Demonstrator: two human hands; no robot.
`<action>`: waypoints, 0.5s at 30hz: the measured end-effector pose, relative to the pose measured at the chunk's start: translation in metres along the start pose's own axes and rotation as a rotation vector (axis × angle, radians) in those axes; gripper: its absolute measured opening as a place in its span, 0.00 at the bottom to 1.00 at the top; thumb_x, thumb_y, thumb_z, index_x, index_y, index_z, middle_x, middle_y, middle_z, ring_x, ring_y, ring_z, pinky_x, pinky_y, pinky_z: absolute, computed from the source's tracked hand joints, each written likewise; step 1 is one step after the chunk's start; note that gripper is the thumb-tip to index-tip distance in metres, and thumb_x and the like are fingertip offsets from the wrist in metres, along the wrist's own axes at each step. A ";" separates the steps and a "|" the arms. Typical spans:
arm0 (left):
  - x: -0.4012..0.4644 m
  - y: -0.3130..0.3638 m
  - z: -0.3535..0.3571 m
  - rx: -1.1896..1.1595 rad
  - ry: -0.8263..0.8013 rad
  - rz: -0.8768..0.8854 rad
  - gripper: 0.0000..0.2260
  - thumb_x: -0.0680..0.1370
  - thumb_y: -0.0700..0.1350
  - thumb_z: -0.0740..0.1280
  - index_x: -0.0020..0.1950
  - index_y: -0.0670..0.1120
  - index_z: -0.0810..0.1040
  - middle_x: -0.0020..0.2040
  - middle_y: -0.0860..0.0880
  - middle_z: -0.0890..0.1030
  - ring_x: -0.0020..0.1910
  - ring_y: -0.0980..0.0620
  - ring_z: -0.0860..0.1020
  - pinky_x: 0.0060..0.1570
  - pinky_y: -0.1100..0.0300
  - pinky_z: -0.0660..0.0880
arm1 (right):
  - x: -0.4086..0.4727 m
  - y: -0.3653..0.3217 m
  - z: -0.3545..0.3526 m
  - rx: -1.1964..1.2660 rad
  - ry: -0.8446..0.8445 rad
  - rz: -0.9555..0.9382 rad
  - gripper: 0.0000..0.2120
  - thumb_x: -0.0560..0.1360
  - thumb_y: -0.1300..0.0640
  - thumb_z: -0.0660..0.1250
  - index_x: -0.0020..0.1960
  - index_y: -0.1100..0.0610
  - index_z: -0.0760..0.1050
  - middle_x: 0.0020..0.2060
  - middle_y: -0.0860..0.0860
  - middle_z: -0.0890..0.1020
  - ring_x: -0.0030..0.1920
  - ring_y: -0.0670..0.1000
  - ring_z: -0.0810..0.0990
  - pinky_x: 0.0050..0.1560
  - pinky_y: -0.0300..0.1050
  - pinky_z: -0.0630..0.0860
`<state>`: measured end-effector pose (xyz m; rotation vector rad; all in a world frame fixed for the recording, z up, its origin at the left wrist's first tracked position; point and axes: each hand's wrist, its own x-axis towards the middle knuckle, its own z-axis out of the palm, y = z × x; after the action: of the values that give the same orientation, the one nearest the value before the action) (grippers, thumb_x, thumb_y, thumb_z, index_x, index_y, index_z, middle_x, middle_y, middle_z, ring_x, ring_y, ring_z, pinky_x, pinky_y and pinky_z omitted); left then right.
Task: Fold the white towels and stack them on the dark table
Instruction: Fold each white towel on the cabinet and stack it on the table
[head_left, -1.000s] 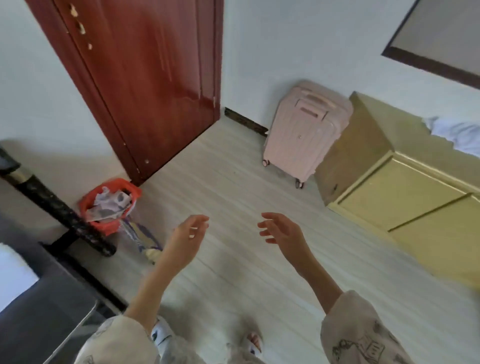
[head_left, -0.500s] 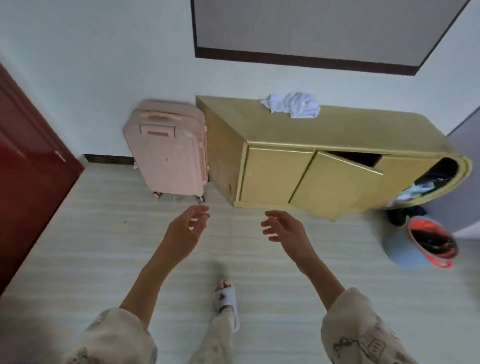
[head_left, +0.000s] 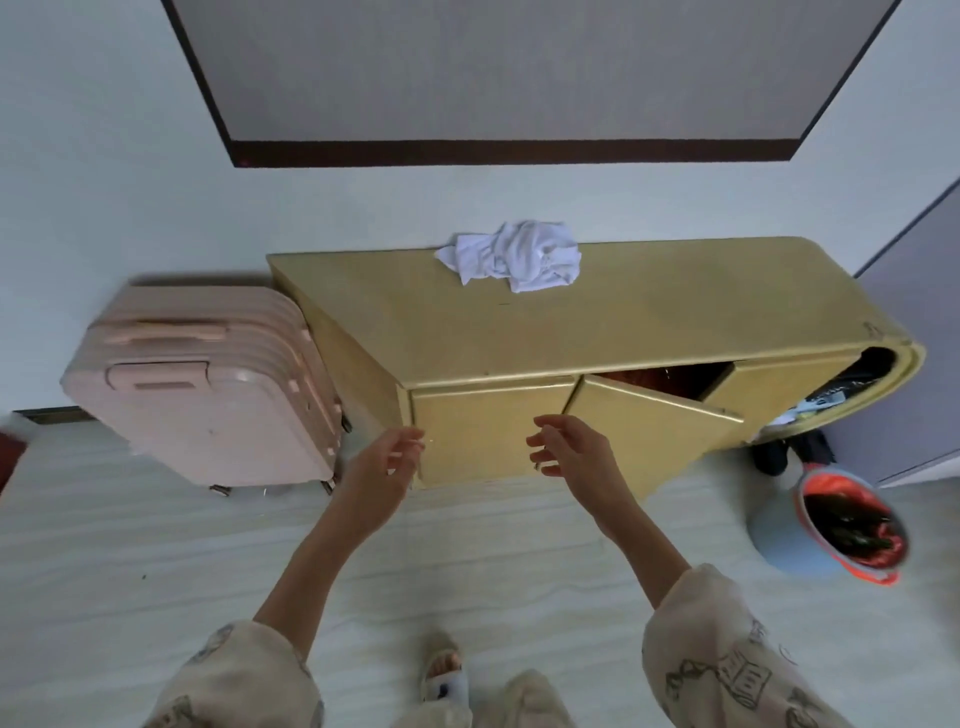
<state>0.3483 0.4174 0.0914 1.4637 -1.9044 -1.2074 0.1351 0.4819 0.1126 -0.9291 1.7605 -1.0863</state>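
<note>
A crumpled white towel lies on top of the yellow cabinet, near its back edge by the wall. My left hand and my right hand are both raised in front of the cabinet's doors, fingers apart, holding nothing. They hang well below and in front of the towel, not touching it. The dark table is out of view.
A pink suitcase stands left of the cabinet. One cabinet door hangs ajar. A blue bin with an orange liner sits on the floor at the right. My slippered foot is on the pale floor.
My view has swung right from the red door and moved closer to the yellow cabinet. The towel now sits centred ahead. Both hands stayed empty and spread.
</note>
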 end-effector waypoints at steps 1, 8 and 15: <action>0.018 0.004 0.004 0.017 -0.022 -0.002 0.10 0.79 0.42 0.60 0.59 0.44 0.74 0.51 0.50 0.78 0.49 0.50 0.78 0.50 0.60 0.74 | 0.017 0.000 -0.005 0.005 0.003 0.014 0.09 0.79 0.60 0.58 0.55 0.55 0.75 0.44 0.52 0.82 0.43 0.51 0.80 0.48 0.48 0.77; 0.151 0.004 0.042 0.060 -0.095 -0.132 0.10 0.79 0.42 0.60 0.58 0.43 0.76 0.53 0.45 0.80 0.48 0.49 0.78 0.51 0.56 0.75 | 0.164 0.002 -0.034 -0.011 -0.040 0.102 0.09 0.79 0.61 0.58 0.55 0.58 0.75 0.44 0.54 0.81 0.39 0.48 0.78 0.41 0.41 0.75; 0.303 0.011 0.084 0.090 -0.053 -0.335 0.11 0.78 0.41 0.61 0.60 0.42 0.75 0.54 0.46 0.80 0.46 0.53 0.76 0.45 0.65 0.67 | 0.347 0.000 -0.053 -0.273 -0.151 0.096 0.13 0.78 0.59 0.59 0.61 0.59 0.74 0.49 0.55 0.81 0.47 0.51 0.78 0.50 0.43 0.72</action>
<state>0.1750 0.1678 0.0108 1.8727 -1.8165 -1.3296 -0.0405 0.1890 0.0322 -1.0502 1.8348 -0.7065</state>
